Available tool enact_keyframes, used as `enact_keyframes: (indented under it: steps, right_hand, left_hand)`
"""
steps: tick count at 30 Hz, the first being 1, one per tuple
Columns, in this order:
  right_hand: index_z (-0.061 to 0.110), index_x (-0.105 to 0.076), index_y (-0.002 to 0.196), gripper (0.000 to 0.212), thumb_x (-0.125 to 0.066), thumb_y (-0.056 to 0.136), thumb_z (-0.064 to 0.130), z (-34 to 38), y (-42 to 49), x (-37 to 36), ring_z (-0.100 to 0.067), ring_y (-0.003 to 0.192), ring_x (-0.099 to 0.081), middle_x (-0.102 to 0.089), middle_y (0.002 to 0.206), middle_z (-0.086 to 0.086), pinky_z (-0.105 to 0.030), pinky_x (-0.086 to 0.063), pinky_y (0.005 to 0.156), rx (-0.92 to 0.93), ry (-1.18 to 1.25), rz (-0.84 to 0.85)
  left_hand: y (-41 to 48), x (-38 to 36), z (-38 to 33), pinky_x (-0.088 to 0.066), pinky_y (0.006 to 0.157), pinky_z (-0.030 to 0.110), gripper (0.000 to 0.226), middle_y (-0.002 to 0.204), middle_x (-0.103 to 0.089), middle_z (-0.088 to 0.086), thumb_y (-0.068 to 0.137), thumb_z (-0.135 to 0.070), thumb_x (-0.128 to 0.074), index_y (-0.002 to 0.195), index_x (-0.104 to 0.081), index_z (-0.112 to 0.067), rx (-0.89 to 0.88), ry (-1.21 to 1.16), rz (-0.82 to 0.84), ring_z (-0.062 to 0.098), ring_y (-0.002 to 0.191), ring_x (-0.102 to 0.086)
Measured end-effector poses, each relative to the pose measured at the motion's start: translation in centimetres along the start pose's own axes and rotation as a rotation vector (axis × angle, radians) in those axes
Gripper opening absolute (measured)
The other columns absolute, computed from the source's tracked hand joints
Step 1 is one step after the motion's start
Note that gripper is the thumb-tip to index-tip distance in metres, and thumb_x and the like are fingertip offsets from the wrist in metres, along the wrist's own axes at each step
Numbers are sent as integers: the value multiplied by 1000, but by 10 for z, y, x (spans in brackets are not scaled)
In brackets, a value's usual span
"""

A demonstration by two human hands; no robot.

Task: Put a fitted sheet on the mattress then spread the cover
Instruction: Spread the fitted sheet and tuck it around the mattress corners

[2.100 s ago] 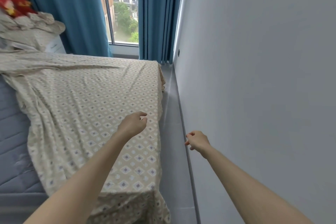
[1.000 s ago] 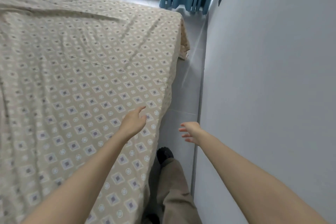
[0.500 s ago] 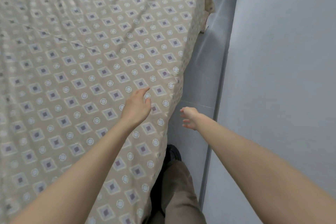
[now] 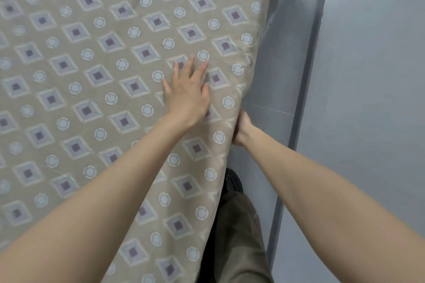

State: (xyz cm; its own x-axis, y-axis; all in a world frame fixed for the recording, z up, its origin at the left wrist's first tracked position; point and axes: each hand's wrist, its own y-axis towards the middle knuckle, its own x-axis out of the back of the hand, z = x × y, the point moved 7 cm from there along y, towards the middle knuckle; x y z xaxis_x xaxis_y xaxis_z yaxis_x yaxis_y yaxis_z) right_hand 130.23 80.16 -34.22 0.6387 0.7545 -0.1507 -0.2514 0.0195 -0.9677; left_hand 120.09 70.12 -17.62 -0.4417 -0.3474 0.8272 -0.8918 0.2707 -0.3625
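Observation:
A beige sheet (image 4: 96, 57) with a pattern of diamonds and circles covers the bed and fills most of the view. My left hand (image 4: 187, 92) lies flat on top of it near the bed's right edge, fingers straight and spread. My right hand (image 4: 241, 128) is at the side of the bed, where the sheet hangs over the edge. Its fingers are hidden behind the fabric, so its hold does not show. The mattress itself is hidden under the sheet.
A narrow strip of grey floor (image 4: 279, 80) runs between the bed and a pale grey wall (image 4: 372, 99) with a grey skirting (image 4: 303, 99). My leg in olive trousers (image 4: 239, 236) and a dark shoe (image 4: 232, 182) stand in that gap.
My view has tipped down and closer to the bed. My left hand has flattened onto the sheet. My right hand has moved from mid-air to the sheet's hanging edge.

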Motion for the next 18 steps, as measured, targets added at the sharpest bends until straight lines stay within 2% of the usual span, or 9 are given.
enact_keyframes:
  steps: [2,4,6,8,10,11,13,15,18]
  right_hand:
    - [20,-71,105,54,-48,83,64,-6,22,4,-26,114,-62,-69,108,0,-36,-47,94,2,-5,-4]
    - [16,-70,103,45,-54,85,54,-8,26,4,-27,94,-66,-70,109,-7,-39,-51,90,31,-43,-2]
    - [14,-66,104,36,-59,85,44,-7,23,1,-23,89,-60,-66,117,-10,-40,-50,90,75,-42,-5]
    - [8,-64,115,37,-53,91,34,-1,24,1,-23,102,-58,-60,129,-15,-46,-44,102,124,-34,-53]
    - [0,-59,117,32,-42,97,18,8,15,2,-31,112,-60,-61,126,-19,-47,-49,98,175,-58,-118]
    - [-1,-57,112,27,-39,97,11,13,8,4,-31,104,-62,-61,122,-18,-41,-54,85,202,-90,-177]
    - [4,-50,97,13,-37,94,4,18,10,14,-23,84,-55,-57,112,-13,-31,-47,65,253,-156,-292]
    - [9,-43,85,10,-39,93,5,21,17,23,-20,84,-48,-52,105,-9,-29,-42,72,281,-211,-386]
    - [15,-34,71,25,-42,94,8,24,31,31,-21,78,-45,-49,100,-10,-30,-39,72,306,-273,-437]
  left_hand:
    - [-1,-5,0,2,117,54,51,160,-5,-7,101,-27,-34,150,-21,-34,-18,5,12,20,147,6]
    - [-2,-7,1,2,116,55,51,160,-5,-7,101,-28,-34,150,-21,-34,-39,12,15,21,147,7]
    - [-3,-9,4,2,116,55,53,160,-3,-8,101,-28,-34,150,-17,-35,-48,40,30,22,147,8]
    - [-4,-10,5,3,115,55,56,160,0,-8,101,-28,-33,151,-8,-37,-59,61,51,23,147,9]
    - [-4,-10,3,3,114,56,59,160,3,-8,101,-27,-33,151,-2,-37,-74,61,66,24,147,10]
    - [-4,-10,3,4,114,56,60,160,4,-8,101,-28,-33,151,-2,-38,-77,62,66,24,147,11]
    - [-2,-10,2,4,113,57,58,160,6,-8,102,-29,-32,151,-2,-38,-81,79,67,25,146,12]
    - [0,-13,0,4,113,59,56,160,9,-8,102,-31,-29,150,-2,-40,-93,128,76,26,146,14]
    - [1,-20,-2,6,111,62,53,159,13,-8,102,-36,-25,150,-3,-43,-95,191,85,28,145,16]
